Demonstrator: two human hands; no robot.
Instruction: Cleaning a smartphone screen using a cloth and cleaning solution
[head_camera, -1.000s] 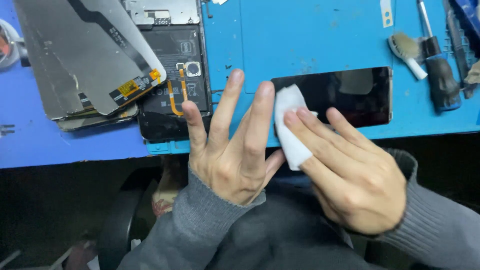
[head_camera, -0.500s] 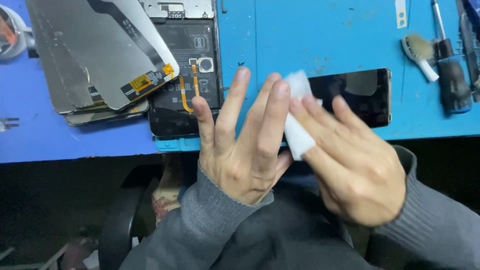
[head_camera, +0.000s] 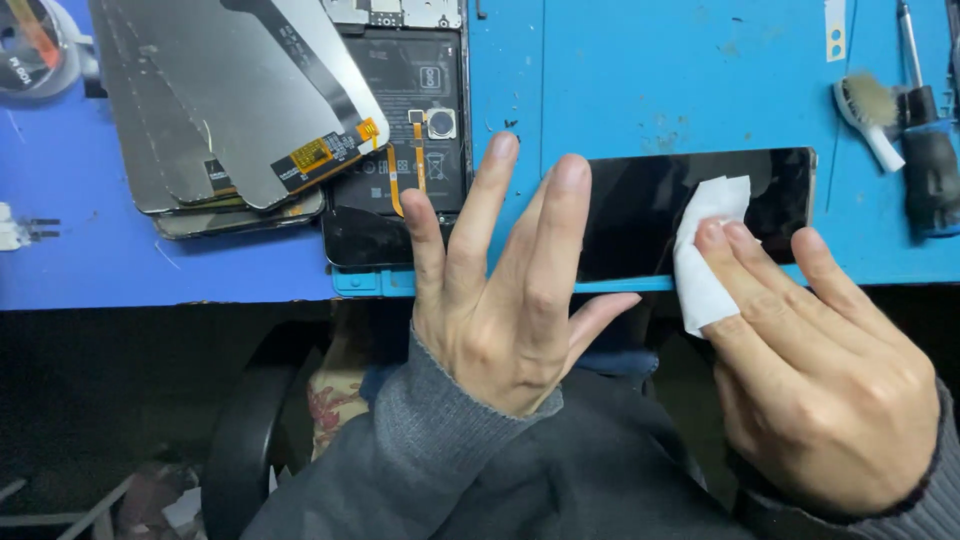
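Observation:
A black phone screen (head_camera: 640, 205) lies flat on the blue mat (head_camera: 640, 80) near the table's front edge. My left hand (head_camera: 500, 290) rests flat with spread fingers, its fingertips pressing the screen's left end. My right hand (head_camera: 820, 370) presses a white wipe (head_camera: 705, 250) onto the right part of the screen with its fingertips.
An opened phone body (head_camera: 405, 130) with battery and orange flex cables lies left of the screen. Several display panels (head_camera: 220, 110) are stacked at the far left. A small brush (head_camera: 868, 110) and a black-handled screwdriver (head_camera: 925, 140) lie at the right. The table edge runs below the screen.
My right hand has slid the white wipe rightward along the screen. My left hand has stayed on the screen's left end.

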